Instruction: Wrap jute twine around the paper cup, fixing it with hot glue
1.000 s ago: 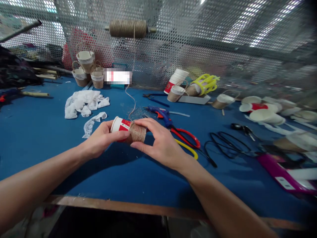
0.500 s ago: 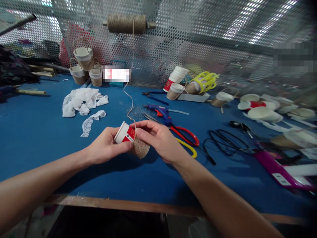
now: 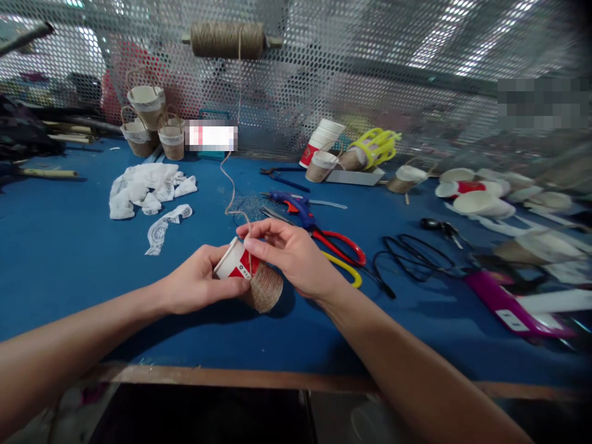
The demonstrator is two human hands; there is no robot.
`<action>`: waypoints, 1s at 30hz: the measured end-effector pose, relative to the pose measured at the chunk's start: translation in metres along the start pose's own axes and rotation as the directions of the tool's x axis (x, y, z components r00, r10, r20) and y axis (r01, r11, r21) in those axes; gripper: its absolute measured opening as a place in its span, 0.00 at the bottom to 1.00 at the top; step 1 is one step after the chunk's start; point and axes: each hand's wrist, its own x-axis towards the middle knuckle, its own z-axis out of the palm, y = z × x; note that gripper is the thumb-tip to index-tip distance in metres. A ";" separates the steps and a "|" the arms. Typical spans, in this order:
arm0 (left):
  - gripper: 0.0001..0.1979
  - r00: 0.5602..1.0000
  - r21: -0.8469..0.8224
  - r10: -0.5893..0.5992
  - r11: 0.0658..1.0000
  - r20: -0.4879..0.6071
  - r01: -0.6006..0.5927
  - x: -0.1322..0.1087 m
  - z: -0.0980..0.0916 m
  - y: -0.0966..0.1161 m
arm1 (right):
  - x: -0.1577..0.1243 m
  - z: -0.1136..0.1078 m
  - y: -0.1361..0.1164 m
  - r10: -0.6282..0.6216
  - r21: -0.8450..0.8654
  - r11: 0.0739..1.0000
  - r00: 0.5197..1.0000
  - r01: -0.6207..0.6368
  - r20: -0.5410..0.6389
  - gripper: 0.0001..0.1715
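Observation:
A red and white paper cup (image 3: pixel 231 260) lies tilted in my left hand (image 3: pixel 198 280), thumb along its near side and fingers behind it. Jute twine (image 3: pixel 268 288) is wound round the cup's lower part, while the upper part shows bare. My right hand (image 3: pixel 289 256) pinches the loose twine (image 3: pixel 230 191) between thumb and fingertips, just above the cup's wall. From there the strand runs slack over the table and up to a twine spool (image 3: pixel 226 41) on a rod at the mesh wall.
Scissors (image 3: pixel 340 246), a blue glue gun (image 3: pixel 296 206) and pliers (image 3: pixel 284 179) lie beyond my right hand. White lace (image 3: pixel 143 188) is heaped at left, near twine-covered cups (image 3: pixel 173 139). Stacked paper cups (image 3: pixel 324 139), a black cable (image 3: pixel 414 262) and a purple power strip (image 3: pixel 504 302) are at right.
My right hand has lifted off the wound part and drawn the twine up and slightly left. The cup has tipped and sunk a little in my left hand. The view has shifted slightly.

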 end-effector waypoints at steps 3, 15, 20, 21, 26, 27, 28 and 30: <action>0.08 0.998 -0.028 -0.016 0.999 0.064 0.017 -0.001 0.002 0.000 | 0.003 0.000 0.002 -0.017 0.038 0.999 1.000 0.016 0.026 0.06; 0.05 0.994 -0.218 -0.022 0.975 0.110 0.046 -0.005 0.003 -0.002 | 0.010 -0.008 0.001 -0.008 -0.379 0.925 1.000 0.002 -0.015 0.12; 0.07 0.999 -0.362 -0.025 0.932 -0.038 0.009 0.000 -0.002 -0.006 | 0.022 -0.045 -0.016 -0.142 -0.735 0.659 0.932 -0.162 -0.332 0.12; 0.08 0.997 -0.378 -0.017 0.926 -0.070 -0.011 0.001 -0.003 -0.007 | 0.027 -0.055 -0.018 -0.152 -0.810 0.520 0.904 -0.271 -0.400 0.10; 0.08 0.992 -0.384 0.028 0.920 -0.124 -0.074 0.004 -0.004 -0.008 | 0.057 -0.096 -0.004 0.085 -0.803 0.356 0.873 -0.477 -0.481 0.08; 0.08 0.992 -0.372 0.035 0.925 -0.120 -0.078 0.004 -0.003 -0.008 | 0.062 -0.100 0.002 0.136 -0.795 0.344 0.864 -0.500 -0.485 0.11; 0.08 0.992 -0.356 0.043 0.931 -0.116 -0.082 0.004 -0.003 -0.008 | 0.066 -0.102 0.007 0.169 -0.786 0.341 0.856 -0.516 -0.488 0.14; 0.08 0.992 -0.312 0.066 0.945 -0.110 -0.098 0.004 -0.003 -0.007 | 0.070 -0.104 0.014 0.191 -0.766 0.357 0.845 -0.534 -0.500 0.17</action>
